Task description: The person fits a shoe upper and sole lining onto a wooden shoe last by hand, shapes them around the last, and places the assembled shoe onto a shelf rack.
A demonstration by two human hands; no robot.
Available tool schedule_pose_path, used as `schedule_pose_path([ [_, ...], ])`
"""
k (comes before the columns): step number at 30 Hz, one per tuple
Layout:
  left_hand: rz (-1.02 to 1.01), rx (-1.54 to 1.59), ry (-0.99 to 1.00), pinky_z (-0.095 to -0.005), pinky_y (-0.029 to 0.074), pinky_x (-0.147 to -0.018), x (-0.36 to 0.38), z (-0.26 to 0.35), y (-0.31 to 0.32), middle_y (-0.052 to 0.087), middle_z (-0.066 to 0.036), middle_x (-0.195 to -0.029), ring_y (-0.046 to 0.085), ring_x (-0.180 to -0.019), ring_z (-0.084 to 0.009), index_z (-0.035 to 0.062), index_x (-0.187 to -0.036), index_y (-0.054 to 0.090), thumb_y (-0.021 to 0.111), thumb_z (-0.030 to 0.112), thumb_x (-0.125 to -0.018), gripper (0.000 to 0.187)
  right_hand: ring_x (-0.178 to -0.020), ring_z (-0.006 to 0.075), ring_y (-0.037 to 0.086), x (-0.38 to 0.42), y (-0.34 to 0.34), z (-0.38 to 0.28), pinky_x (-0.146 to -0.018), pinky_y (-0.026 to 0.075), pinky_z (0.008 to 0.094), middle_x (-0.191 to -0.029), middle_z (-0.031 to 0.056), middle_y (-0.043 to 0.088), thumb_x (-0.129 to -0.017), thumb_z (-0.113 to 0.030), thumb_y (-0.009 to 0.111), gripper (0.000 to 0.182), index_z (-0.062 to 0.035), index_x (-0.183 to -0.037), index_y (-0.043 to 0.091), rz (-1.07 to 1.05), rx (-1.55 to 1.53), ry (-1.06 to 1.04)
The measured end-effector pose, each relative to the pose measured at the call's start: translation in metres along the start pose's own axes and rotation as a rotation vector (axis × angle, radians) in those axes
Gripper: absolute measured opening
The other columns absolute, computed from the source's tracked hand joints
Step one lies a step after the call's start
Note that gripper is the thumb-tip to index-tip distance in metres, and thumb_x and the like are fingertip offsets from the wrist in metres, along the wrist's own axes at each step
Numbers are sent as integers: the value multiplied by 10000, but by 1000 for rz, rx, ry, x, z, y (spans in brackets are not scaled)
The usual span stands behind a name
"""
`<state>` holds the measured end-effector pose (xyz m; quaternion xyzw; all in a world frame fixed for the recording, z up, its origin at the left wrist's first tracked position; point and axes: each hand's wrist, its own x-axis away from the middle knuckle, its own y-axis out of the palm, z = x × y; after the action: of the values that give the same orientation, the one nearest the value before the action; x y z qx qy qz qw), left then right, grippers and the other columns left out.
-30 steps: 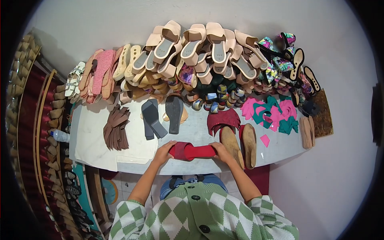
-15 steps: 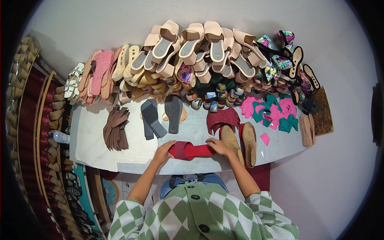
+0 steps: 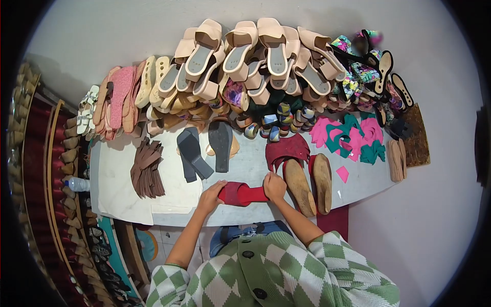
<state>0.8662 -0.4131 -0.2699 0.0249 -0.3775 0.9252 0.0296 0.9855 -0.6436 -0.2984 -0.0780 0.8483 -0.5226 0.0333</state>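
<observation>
A red sandal [image 3: 239, 194] with a wide darker-red strap lies sideways near the table's front edge, between my two hands. My left hand [image 3: 209, 196] is wrapped round its strap end. At the other end my right hand [image 3: 274, 186] is closed on the sandal's narrow red part, knuckles up; the fingertips are partly hidden. Just right of my right hand are two wooden shoe lasts [image 3: 299, 190] with red material along their edges. A dark red piece of strap material [image 3: 287, 151] lies behind them.
Beige heeled sandals [image 3: 240, 48] are piled along the wall. Dark soles [image 3: 220, 146] and brown strips [image 3: 146, 169] lie to the left, pink and green cutouts [image 3: 350, 138] to the right. Shelves of shoe lasts [image 3: 71, 153] stand at far left, beside a plastic bottle [image 3: 76, 184].
My right hand has gone from loosely spread fingers at the sandal's right end to a closed grip there. My left hand stays at the strap end. The camera view has shifted slightly.
</observation>
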Motion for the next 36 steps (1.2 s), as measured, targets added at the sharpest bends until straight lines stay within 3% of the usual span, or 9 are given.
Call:
schedule_pose_path([
  [18, -11, -49, -121, -337, 449, -916, -14, -2, 0, 518, -49, -1242, 474, -1166, -248, 118, -1199, 492, 709, -17, -534, 713, -662, 320, 581, -10, -2, -8, -600, 455, 436, -705, 147, 590, -836, -209, 426, 248, -40, -694, 538, -114, 44, -22],
  [21, 27, -14, -130, -347, 459, -884, -16, 1, 1, 539, -81, -1210, 506, -1128, -265, 97, -1175, 501, 680, -5, -588, 622, -659, 322, 582, -9, -1, -7, -597, 453, 439, -705, 148, 591, -831, -212, 437, 245, -38, -693, 539, -103, 59, -22],
  [24, -15, -147, -86, -359, 466, -839, -26, 4, -1, 580, -123, -1120, 558, -1042, -282, 75, -1119, 518, 624, 11, -660, 475, -653, 321, 583, -9, -2, -7, -593, 451, 445, -705, 149, 591, -827, -213, 445, 241, -37, -693, 541, -79, 16, -8],
  [28, -303, -406, -154, -382, 465, -808, -53, 12, -2, 600, -128, -998, 577, -931, -315, 63, -1069, 534, 594, 61, -713, 361, -693, 318, 584, -8, -6, -7, -602, 451, 436, -711, 157, 591, -825, -211, 445, 233, -36, -704, 541, -34, 3, 0],
  [29, -280, -460, -83, -425, 442, -813, -51, 5, 6, 605, -125, -983, 568, -946, -309, 64, -1020, 558, 541, 75, -755, 265, -711, 330, 578, -7, -6, -6, -616, 450, 436, -720, 166, 590, -834, -207, 437, 239, -26, -715, 539, -16, -27, 1],
  [32, -28, -475, 13, -441, 430, -868, -65, 45, 15, 616, -100, -881, 586, -904, -269, 51, -956, 570, 494, 62, -761, 209, -696, 350, 568, -4, -2, -1, -627, 438, 455, -709, 183, 580, -847, -196, 424, 250, -12, -718, 531, 87, -164, 76],
  [33, 36, -456, 70, -420, 457, -805, -74, 55, 22, 630, -109, -852, 601, -872, -276, 49, -962, 561, 472, 47, -772, 210, -676, 370, 556, -4, -5, 0, -624, 418, 466, -688, 202, 564, -859, -173, 411, 251, 5, -715, 516, 88, -219, 130],
  [36, 87, 98, -63, -415, 480, -688, -93, 71, 71, 639, -122, -792, 620, -776, -298, 46, -981, 539, 460, 52, -786, 211, -578, 340, 535, -4, 11, 18, -562, 410, 414, -614, 181, 529, -870, -130, 387, 258, 15, -683, 491, 228, -491, 70],
])
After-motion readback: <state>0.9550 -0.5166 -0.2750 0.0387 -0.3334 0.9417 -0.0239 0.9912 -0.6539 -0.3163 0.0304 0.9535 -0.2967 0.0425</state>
